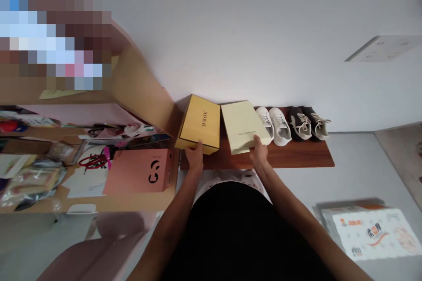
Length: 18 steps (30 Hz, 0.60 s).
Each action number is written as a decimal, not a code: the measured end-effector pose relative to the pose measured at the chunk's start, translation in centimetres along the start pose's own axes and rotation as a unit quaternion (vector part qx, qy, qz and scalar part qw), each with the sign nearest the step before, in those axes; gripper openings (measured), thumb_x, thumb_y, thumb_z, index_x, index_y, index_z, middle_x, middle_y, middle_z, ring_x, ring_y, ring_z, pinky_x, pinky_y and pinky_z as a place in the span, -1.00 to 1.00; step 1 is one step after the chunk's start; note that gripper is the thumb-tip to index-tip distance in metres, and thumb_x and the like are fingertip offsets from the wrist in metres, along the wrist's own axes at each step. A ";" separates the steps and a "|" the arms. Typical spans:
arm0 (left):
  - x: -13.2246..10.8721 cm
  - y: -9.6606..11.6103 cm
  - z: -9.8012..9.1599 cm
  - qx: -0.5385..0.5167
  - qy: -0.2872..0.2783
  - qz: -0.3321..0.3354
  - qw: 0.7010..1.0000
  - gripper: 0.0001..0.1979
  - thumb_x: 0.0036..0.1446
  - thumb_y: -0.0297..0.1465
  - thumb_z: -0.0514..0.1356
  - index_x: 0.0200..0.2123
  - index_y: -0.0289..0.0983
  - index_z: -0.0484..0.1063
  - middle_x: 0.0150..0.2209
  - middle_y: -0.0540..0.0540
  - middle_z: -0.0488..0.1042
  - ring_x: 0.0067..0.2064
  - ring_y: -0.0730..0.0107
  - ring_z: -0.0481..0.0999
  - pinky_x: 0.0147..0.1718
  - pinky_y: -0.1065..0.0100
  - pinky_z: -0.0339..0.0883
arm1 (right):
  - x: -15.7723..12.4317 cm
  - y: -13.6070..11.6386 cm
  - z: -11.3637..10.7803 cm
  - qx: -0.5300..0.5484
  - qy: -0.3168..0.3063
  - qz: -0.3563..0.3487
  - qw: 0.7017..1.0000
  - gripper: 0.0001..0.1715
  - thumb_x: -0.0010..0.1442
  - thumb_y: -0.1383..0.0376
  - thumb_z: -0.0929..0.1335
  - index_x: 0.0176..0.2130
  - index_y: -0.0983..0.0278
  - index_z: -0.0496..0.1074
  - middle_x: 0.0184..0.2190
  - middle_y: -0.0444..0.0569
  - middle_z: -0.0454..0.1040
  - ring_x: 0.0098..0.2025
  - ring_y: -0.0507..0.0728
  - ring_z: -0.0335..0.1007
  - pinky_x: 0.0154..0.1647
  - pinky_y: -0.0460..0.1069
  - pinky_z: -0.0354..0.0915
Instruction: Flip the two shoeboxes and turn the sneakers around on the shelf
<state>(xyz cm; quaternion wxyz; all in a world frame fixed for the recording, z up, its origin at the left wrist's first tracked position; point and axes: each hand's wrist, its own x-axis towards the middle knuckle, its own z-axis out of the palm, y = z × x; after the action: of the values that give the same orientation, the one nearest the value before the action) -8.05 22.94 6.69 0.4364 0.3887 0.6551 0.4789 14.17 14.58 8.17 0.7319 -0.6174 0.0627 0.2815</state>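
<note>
My left hand grips the near edge of a yellow shoe box with dark trim and the letters MMOK on its lid. Its thumb lies on the lid and the other fingers are hidden beneath. My right hand is closed on the near corner of a pale cream shoe box, thumb on top. Both boxes are tilted over a dark red wooden shelf. Right of the cream box stand white sneakers, then black sneakers with cream laces.
To the left is a desk with a pink box, papers and plastic packets. A pink chair stands before it. On the floor at right lies a white wrapped pack. A white wall rises behind the shelf.
</note>
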 end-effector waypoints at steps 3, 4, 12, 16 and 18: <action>-0.5 1.5 -2.1 0.174 -0.036 0.178 0.968 -0.63 0.05 -0.14 0.40 -0.26 -0.25 0.38 -0.28 -0.09 0.47 -0.19 0.25 0.50 -0.12 0.23 0.41 | -1.1 -2.3 -1.2 -0.125 -0.039 -0.133 0.982 -0.43 0.03 0.05 0.52 -0.08 0.31 0.42 -0.15 0.02 0.57 -0.20 0.11 0.49 -0.20 -0.01 0.45; -0.6 1.9 -2.7 0.222 -0.065 0.234 0.944 -0.65 0.09 -0.14 0.38 -0.26 -0.25 0.39 -0.27 -0.10 0.47 -0.17 0.23 0.49 -0.10 0.22 0.40 | -1.6 -2.8 -1.6 -0.189 -0.062 -0.187 0.962 -0.45 0.03 0.03 0.53 -0.12 0.31 0.43 -0.20 0.01 0.57 -0.22 0.11 0.48 -0.20 0.00 0.44; 0.1 0.5 -3.4 0.461 -0.277 0.424 0.729 -0.79 0.39 -0.30 0.07 -0.23 -0.25 0.46 -0.24 -0.16 0.47 -0.13 0.20 0.45 -0.08 0.23 0.33 | -4.1 0.0 -2.7 -0.513 -0.291 -0.502 0.633 -0.81 0.38 0.25 0.30 -0.12 0.25 0.48 -0.16 0.05 0.50 -0.11 0.17 0.41 -0.03 0.03 0.37; 0.4 -1.8 -3.5 0.518 -0.342 0.417 0.664 -0.78 0.38 -0.45 0.05 -0.21 -0.26 0.50 -0.21 -0.16 0.50 -0.11 0.20 0.46 -0.07 0.23 0.34 | -4.0 3.4 -3.2 -0.650 -0.320 -0.455 0.518 -0.77 0.39 0.36 0.26 -0.17 0.23 0.52 -0.17 0.07 0.52 -0.14 0.17 0.40 -0.10 -0.01 0.33; 0.5 -2.9 -3.7 0.532 -0.372 0.410 0.641 -0.76 0.35 -0.51 0.04 -0.17 -0.27 0.52 -0.18 -0.18 0.51 -0.09 0.21 0.48 -0.04 0.23 0.35 | -3.7 4.6 -3.5 -0.696 -0.336 -0.418 0.477 -0.72 0.39 0.40 0.24 -0.18 0.23 0.53 -0.16 0.08 0.53 -0.12 0.17 0.41 -0.09 -0.01 0.32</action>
<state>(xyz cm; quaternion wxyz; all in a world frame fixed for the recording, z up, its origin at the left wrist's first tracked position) -11.95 21.62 4.42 0.1200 0.9280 0.3526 -0.0072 9.70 10.45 4.99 0.0580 -0.7356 -0.6701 0.0799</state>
